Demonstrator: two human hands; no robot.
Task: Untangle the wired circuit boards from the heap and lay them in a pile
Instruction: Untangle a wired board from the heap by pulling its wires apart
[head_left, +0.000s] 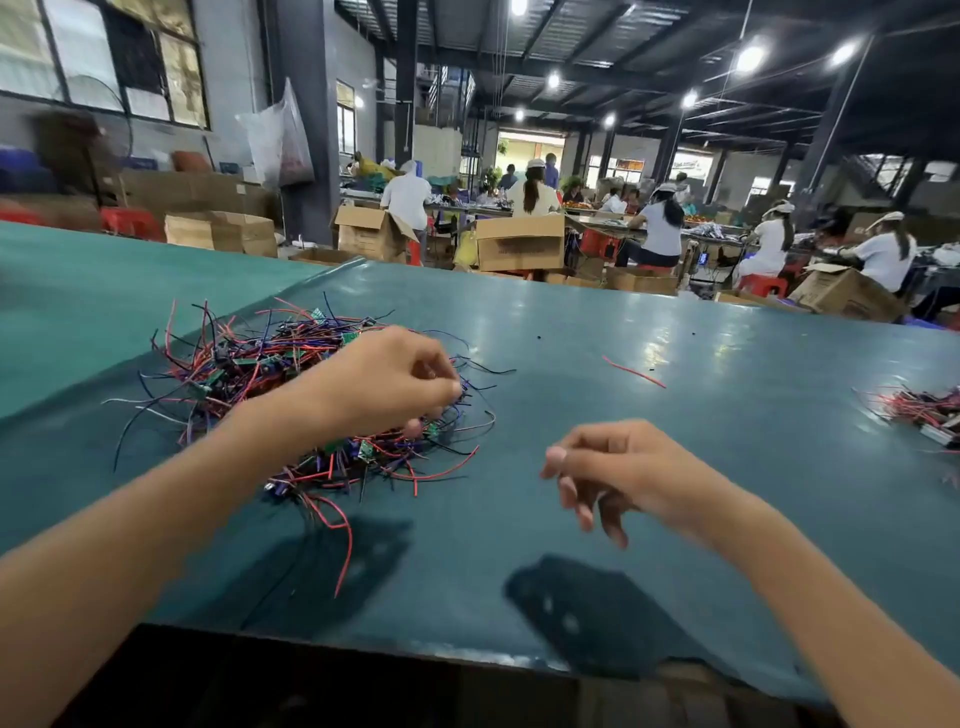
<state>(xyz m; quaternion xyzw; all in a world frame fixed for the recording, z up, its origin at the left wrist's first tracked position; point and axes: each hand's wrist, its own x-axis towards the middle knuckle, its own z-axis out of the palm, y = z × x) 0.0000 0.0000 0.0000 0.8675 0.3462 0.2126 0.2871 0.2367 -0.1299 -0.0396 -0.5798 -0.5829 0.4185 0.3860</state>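
A heap of small green circuit boards (270, 374) with tangled red, blue and black wires lies on the teal table (675, 467) at left centre. My left hand (384, 379) hovers over the heap's right side, its fingers curled down into the wires and pinching at them; what exactly it holds is hidden by the fingers. My right hand (618, 473) floats above bare table to the right of the heap, fingers loosely curled with nothing in them. A second, smaller pile of wired boards (924, 410) sits at the far right edge.
A loose red wire (634, 371) lies alone on the table beyond my right hand. The near table edge (467, 649) runs below my forearms. Cardboard boxes, red stools and seated workers fill the hall behind the table.
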